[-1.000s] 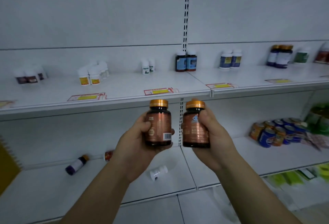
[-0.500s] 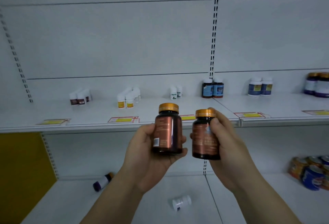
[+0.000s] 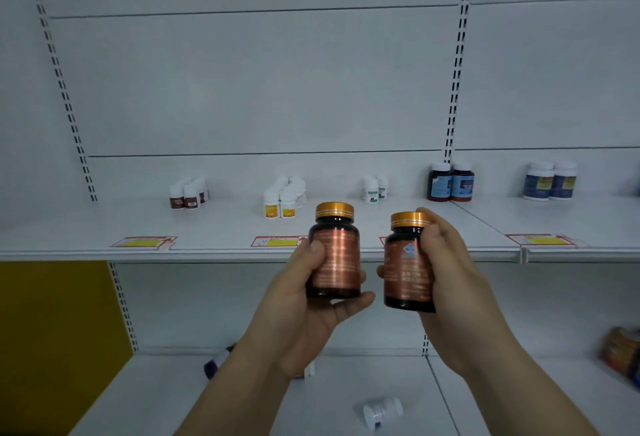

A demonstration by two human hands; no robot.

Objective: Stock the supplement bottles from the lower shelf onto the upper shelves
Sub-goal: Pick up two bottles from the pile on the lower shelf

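Two amber bottles with gold caps are up in front of me, one per hand, both upright, close together but not touching. My left hand (image 3: 301, 300) grips the left bottle (image 3: 334, 259), with the thumb across the copper label and the fingers (image 3: 360, 299) curled round behind, tips showing under the base. My right hand (image 3: 446, 269) grips the right bottle (image 3: 407, 273), its fingers wrapped over the right side up to the cap. The left bottle sits a bit higher. I hold both in the air in front of the upper shelf (image 3: 225, 228), at its front edge, and neither rests on it.

Along the back of the upper shelf, left to right:
- brown-label bottles (image 3: 188, 193)
- yellow-label bottles (image 3: 284, 200)
- small white pair (image 3: 375, 189)
- dark pair (image 3: 450, 182) with blue labels
- white pair (image 3: 550, 181) with blue labels

Price tags (image 3: 143, 241) lie flat near that shelf's front edge.

On the lower shelf (image 3: 166, 394), a white bottle (image 3: 382, 411) lies on its side near the front. A dark bottle (image 3: 216, 361) lies on its side farther back, partly hidden by my left forearm. Something white peeks out under my left wrist, but I can't tell what it is.

A yellow panel (image 3: 52, 331) stands at the left, below the upper shelf. Blurred cans (image 3: 620, 356) sit at the far right on the lower level.
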